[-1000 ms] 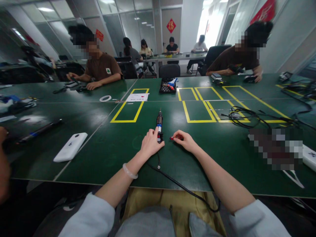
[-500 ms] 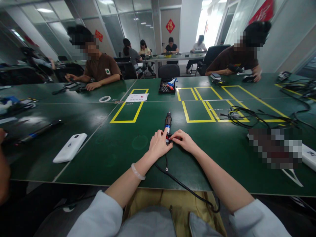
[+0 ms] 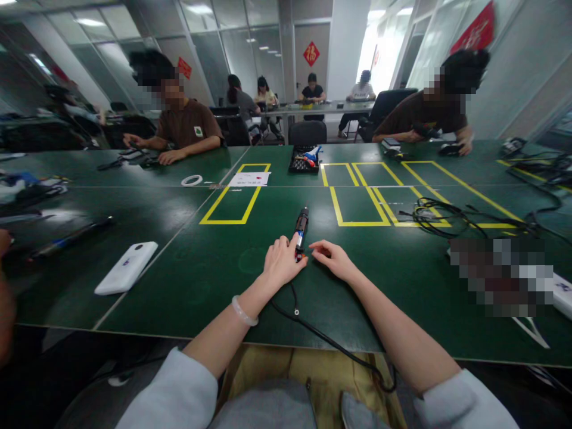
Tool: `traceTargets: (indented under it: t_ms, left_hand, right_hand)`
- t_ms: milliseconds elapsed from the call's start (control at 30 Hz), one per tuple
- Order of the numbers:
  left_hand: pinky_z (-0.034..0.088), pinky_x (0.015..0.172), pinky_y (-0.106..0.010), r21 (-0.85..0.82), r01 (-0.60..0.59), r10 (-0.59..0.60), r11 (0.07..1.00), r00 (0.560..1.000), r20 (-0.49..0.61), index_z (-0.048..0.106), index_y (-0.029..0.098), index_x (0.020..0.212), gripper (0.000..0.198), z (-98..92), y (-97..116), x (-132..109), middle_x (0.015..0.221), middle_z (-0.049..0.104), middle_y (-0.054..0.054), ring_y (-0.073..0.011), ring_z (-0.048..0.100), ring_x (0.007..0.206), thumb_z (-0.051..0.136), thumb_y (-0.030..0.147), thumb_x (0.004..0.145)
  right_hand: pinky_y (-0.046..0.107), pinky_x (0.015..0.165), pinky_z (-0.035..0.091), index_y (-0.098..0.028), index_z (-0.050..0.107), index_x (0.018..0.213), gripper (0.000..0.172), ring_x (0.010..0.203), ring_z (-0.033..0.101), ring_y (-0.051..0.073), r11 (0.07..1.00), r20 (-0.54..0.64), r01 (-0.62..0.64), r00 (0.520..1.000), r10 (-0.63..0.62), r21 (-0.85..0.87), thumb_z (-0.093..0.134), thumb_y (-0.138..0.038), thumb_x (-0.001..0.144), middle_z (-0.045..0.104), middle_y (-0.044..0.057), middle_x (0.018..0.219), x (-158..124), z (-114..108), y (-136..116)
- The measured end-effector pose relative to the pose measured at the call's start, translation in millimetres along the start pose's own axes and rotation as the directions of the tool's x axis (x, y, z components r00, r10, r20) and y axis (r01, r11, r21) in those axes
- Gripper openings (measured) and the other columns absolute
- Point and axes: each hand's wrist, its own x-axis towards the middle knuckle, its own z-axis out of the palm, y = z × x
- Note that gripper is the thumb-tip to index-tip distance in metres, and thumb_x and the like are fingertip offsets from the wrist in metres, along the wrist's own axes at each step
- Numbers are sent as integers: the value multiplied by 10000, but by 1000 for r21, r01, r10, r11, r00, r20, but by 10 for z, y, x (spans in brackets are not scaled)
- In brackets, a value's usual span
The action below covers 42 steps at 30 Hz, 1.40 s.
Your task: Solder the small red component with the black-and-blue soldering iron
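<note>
An electric screwdriver [image 3: 302, 225], its inner parts bare, lies on the green table with its tip pointing away from me. It has a black front part and a silver and blue middle. My left hand [image 3: 280, 260] is closed around its near end, hiding part of it. Just to the right, my right hand [image 3: 334, 260] is apart from the tool, its fingers loosely bent and thumb and forefinger slightly separated. No object shows in them. A black cable [image 3: 322, 335] runs from under my left hand over the table edge, and a short lead with a ring terminal [image 3: 297, 312] lies beside it.
A white phone-shaped case [image 3: 127, 268] lies on the left. Tangled black cables [image 3: 440, 214] lie on the right. Ahead are yellow tape outlines [image 3: 364, 224], a paper sheet [image 3: 248, 179] and a black tray [image 3: 304, 159] with tools. Two co-workers sit across the table.
My right hand has come away from the near end of the screwdriver, where its fingertips were pinching a small red part. My left hand and the tool have shifted slightly left.
</note>
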Motion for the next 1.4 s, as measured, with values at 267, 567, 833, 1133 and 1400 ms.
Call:
traceTargets:
  t_ms: [267, 567, 833, 1133, 1400]
  left_hand:
    - [412, 790, -345, 155, 103, -114, 983, 992, 58, 290, 231, 1462, 708, -209, -674, -292, 1106, 506, -129, -257, 522, 931, 422, 578, 859]
    - [425, 857, -389, 258, 294, -322, 921, 944, 76, 291, 203, 1465, 729, -376, -1966, -686, 1173, 483, -164, -314, 525, 1027, 275, 623, 870]
    - [417, 843, -361, 258, 423, -458, 869, 884, 93, 307, 195, 1451, 745, -437, -2863, -860, 1193, 514, -151, -294, 536, 1007, 349, 635, 851]
    - [417, 788, -371, 438, 278, -269, 855, 959, -85, 565, 132, 1071, 439, -542, -2412, -970, 1064, 576, -166, -302, 536, 948, 369, 467, 868]
    - [431, 658, -359, 220, 438, -412, 872, 898, -156, 597, 158, 1016, 431, -660, -2028, -749, 911, 654, -135, -292, 613, 791, 328, 469, 887]
  right_hand:
    - [288, 736, 460, -164, 638, 1054, 263, 752, 587, 152, 999, 40, -41, 998, 41, -10, 564, -307, 847, 644, 33, 846, -11, -24, -46]
    - [284, 707, 450, -166, 674, 994, 232, 738, 588, 158, 996, 38, -48, 998, 51, -70, 562, -304, 845, 674, 40, 850, -16, -25, -60]
    - [288, 712, 453, -173, 680, 985, 221, 737, 592, 159, 993, 38, -38, 998, 42, -116, 557, -298, 850, 687, 43, 879, -17, -26, -74]
    - [293, 732, 459, -177, 682, 987, 224, 756, 597, 162, 992, 44, -24, 999, 30, -121, 549, -303, 858, 690, 43, 890, -16, -18, -28]
    - [292, 726, 458, -174, 686, 979, 231, 746, 595, 160, 991, 42, -28, 999, 34, -130, 541, -308, 859, 689, 44, 884, -9, -5, -57]
